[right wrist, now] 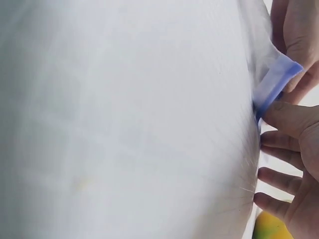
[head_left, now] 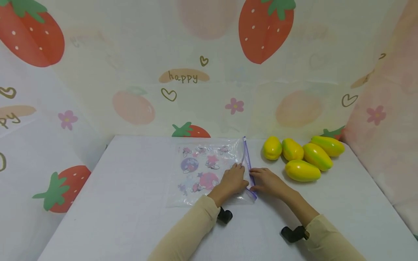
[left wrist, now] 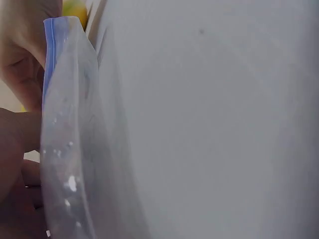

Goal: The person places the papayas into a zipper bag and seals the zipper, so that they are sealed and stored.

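A clear zip bag [head_left: 192, 181] printed with pink and purple cartoon figures lies flat on the white table. Its purple zip strip [head_left: 247, 152] runs along the right side. My left hand [head_left: 232, 180] is over the bag beside the strip, thumb and fingers gripping the film there. From the other side, my right hand [head_left: 269, 183] pinches the strip's edge. In the right wrist view the right thumb [right wrist: 286, 117] presses on the blue-looking strip [right wrist: 276, 82], the other fingers spread along the edge. Left fingertips are partly hidden in the left wrist view.
Several yellow-green mango-like fruits [head_left: 303, 170] sit together at the back right of the table [head_left: 130, 217]. A strawberry-print cloth [head_left: 215, 98] hangs behind and at both sides. Black wrist cameras [head_left: 292, 235] hang under both sleeves.
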The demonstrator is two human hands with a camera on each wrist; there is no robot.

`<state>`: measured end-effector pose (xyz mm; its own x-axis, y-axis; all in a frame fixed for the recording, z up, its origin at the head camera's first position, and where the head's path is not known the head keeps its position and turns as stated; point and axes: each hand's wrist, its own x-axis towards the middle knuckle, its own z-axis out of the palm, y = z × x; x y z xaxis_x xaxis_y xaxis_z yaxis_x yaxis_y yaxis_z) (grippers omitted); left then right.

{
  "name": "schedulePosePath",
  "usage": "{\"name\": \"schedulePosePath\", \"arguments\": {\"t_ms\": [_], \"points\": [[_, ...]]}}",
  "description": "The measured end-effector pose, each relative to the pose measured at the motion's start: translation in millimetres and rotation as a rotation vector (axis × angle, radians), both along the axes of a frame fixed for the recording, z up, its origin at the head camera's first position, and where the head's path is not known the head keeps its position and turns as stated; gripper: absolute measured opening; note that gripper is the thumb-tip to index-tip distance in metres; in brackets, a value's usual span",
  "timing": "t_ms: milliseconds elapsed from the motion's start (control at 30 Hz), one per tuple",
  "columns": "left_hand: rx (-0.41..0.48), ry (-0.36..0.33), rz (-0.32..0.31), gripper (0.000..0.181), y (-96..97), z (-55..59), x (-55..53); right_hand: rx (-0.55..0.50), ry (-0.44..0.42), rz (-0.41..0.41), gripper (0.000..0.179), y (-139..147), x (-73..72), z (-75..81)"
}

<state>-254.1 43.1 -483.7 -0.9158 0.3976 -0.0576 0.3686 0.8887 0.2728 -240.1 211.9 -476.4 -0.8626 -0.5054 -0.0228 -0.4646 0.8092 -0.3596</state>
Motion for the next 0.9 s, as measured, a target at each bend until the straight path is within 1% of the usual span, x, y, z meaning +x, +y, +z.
{"name": "schedulePosePath", "arguments": {"t_ms": [133,200,367,467,600,667,700,800,900], "points": [[0.047,-0.018,-0.002,0.058,-3.6,-0.9,-1.2,-0.005,0.005,0.001,0.055,0,-0.2,-1.1],[0.065,-0.013,-0.002,0.057,-4.8,-2.4,-1.3,-0.010,0.005,0.005,0.054,-1,0.1,-1.2],[0.062,-0.022,0.002,0.065,-4.3,-4.1,0.4,-0.015,-0.032,-0.006,0.056,-2,2.1,0.6],[0.080,-0.058,0.030,0.074,-4.3,-3.3,2.6,-0.015,-0.046,-0.018,0.057,-2,2.9,0.9],[0.136,-0.093,0.085,0.082,-6.4,-1.5,6.4,-0.017,-0.034,-0.011,0.058,-2,1.9,-0.5],[0.140,-0.082,0.090,0.086,-7.5,-0.6,7.8,-0.014,-0.022,-0.010,0.057,-1,1.2,-0.9],[0.135,-0.065,0.088,0.087,-7.7,-0.3,8.3,-0.018,-0.018,-0.013,0.057,-1,1.1,-0.8],[0.102,-0.020,0.085,0.092,-8.4,0.4,9.1,-0.022,-0.007,-0.016,0.056,1,1.2,0.2],[0.078,0.003,0.104,0.098,-9.6,2.1,10.7,-0.038,-0.009,-0.010,0.056,0,1.8,2.0]]}}
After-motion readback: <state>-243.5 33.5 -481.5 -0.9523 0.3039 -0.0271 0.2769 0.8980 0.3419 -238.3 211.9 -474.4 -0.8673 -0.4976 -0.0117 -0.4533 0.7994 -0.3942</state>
